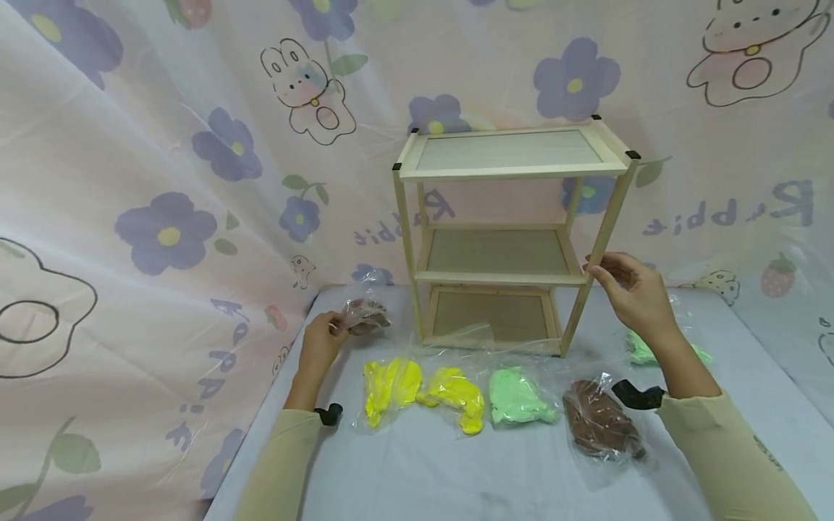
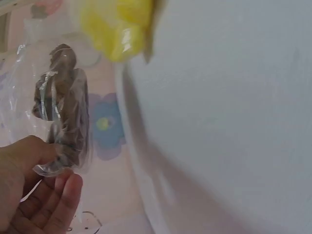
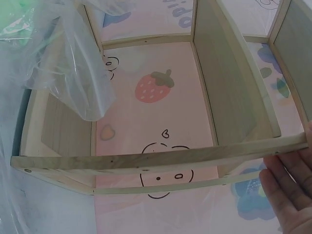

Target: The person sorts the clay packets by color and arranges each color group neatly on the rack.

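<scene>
At the left rear of the table, my left hand pinches the edge of a clear plastic bag of brown clay-like lumps. The left wrist view shows this brown bag with thumb and fingertips at its lower end. A three-tier wooden shelf rack with black corner caps stands upright at the back. My right hand grips its right front post at middle-shelf height, thumb in front. In the right wrist view, fingers lie against that post; the thumb is mostly hidden.
Before the rack lie two bags of yellow lumps, a bag of light green and another brown bag. A second green bag sits behind my right forearm. A printed curtain hangs along the table's back and left.
</scene>
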A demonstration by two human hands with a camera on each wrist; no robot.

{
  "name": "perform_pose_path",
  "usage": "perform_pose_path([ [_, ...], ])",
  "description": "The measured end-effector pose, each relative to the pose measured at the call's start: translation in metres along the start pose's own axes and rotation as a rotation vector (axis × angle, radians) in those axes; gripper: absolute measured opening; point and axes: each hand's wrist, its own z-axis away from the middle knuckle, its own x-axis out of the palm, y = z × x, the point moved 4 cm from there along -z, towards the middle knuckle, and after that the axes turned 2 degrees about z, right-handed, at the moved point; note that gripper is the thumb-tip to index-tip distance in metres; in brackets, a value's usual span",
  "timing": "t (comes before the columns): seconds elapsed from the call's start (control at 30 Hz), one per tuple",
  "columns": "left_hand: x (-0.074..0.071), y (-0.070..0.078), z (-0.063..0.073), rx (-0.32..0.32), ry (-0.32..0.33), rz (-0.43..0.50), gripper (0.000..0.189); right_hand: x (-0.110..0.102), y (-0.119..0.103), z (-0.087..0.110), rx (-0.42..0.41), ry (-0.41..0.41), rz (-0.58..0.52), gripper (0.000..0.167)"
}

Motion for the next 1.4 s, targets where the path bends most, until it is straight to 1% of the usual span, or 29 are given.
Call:
perform_pose_path([
  [0.1, -0.009, 0.005, 0.000, 0.005, 0.044, 0.037, 0.019, 0.000, 0.001, 0.000, 0.007, -0.006, -0.019, 0.027],
  [0.2, -0.019, 0.013, 0.000, 0.010, 0.077, 0.072, 0.019, 0.000, 0.002, 0.000, 0.022, -0.012, -0.039, 0.027],
  [0.47, -0.047, 0.048, -0.007, 0.094, 0.193, 0.180, 0.019, 0.000, -0.001, -0.003, 0.025, -0.019, -0.052, 0.027],
  [0.67, -0.067, 0.072, -0.013, 0.126, 0.277, 0.256, 0.024, 0.000, 0.000, -0.004, 0.031, -0.030, -0.064, 0.028],
  [0.87, -0.087, 0.095, -0.021, 0.174, 0.331, 0.304, 0.023, 0.000, -0.001, -0.005, 0.033, -0.039, -0.041, 0.026],
  [1.07, -0.098, 0.114, -0.027, 0.221, 0.364, 0.375, 0.018, 0.000, 0.000, -0.004, 0.039, -0.052, -0.034, 0.027],
  [1.23, -0.104, 0.128, -0.031, 0.235, 0.391, 0.441, 0.018, -0.001, 0.003, -0.002, 0.046, -0.047, -0.031, 0.028],
  [1.4, -0.113, 0.147, -0.034, 0.243, 0.433, 0.532, 0.020, -0.002, 0.003, -0.002, 0.055, -0.047, -0.023, 0.030],
])
